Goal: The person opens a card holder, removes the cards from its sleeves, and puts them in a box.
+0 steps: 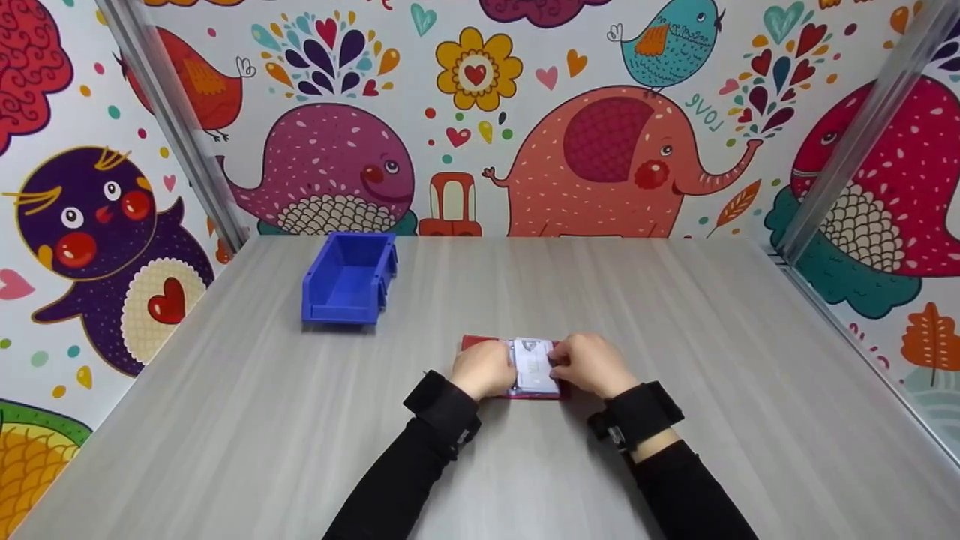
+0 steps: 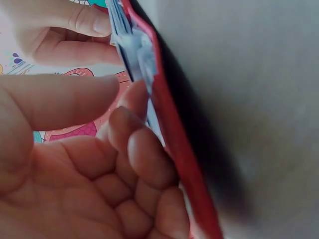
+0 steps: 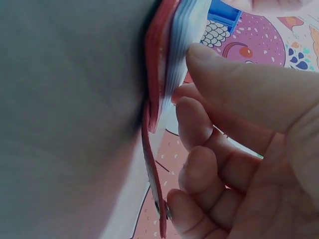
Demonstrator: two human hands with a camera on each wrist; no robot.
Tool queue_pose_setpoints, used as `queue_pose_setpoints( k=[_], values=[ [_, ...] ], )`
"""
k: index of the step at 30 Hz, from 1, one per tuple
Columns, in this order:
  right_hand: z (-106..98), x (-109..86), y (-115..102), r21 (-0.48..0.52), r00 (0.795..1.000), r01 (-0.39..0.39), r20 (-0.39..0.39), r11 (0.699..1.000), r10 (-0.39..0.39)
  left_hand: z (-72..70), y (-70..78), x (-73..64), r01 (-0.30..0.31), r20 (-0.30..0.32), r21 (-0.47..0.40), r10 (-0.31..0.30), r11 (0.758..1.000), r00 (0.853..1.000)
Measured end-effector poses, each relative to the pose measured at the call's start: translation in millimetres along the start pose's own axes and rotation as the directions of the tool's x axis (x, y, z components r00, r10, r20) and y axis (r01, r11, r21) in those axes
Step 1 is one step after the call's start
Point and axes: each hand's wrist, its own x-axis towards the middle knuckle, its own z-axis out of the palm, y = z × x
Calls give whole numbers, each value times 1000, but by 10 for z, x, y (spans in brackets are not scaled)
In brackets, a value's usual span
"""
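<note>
A red card holder (image 1: 472, 343) lies opened flat on the table, with a stack of clear sleeves holding whitish cards (image 1: 534, 367) on its right half. My left hand (image 1: 484, 369) holds the left part, its curled fingers against the sleeves and red cover (image 2: 172, 124); the thumb stands a little apart. At the right edge of the sleeves (image 3: 180, 45), my right hand (image 1: 594, 365) pinches with thumb and index finger. Its other fingers curl beside a red strap with a metal snap (image 3: 162, 206). Both hands hide parts of the holder.
A blue plastic bin (image 1: 345, 281) stands at the back left of the wood-grain table (image 1: 247, 420). Walls printed with cartoon animals (image 1: 600, 165) rise at the back and both sides, with metal posts (image 1: 172, 120) at the corners.
</note>
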Motion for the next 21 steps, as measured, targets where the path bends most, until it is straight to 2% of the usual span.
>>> queue_pose_setpoints(
  k=[4, 14, 21],
  values=[
    [7, 6, -4, -1, 1000, -23, 14, 1000, 23, 10, 3, 14, 26, 24, -18, -26, 999, 999],
    [18, 3, -4, 2, 1000, -25, 5, 1000, 25, 7, 17, 51, 76, 87, -23, -74, 997, 994],
    [8, -5, 0, -11, 1000, 18, -15, 1000, -18, 9, 39, 72, 102, 84, -10, -101, 995, 991]
  ],
)
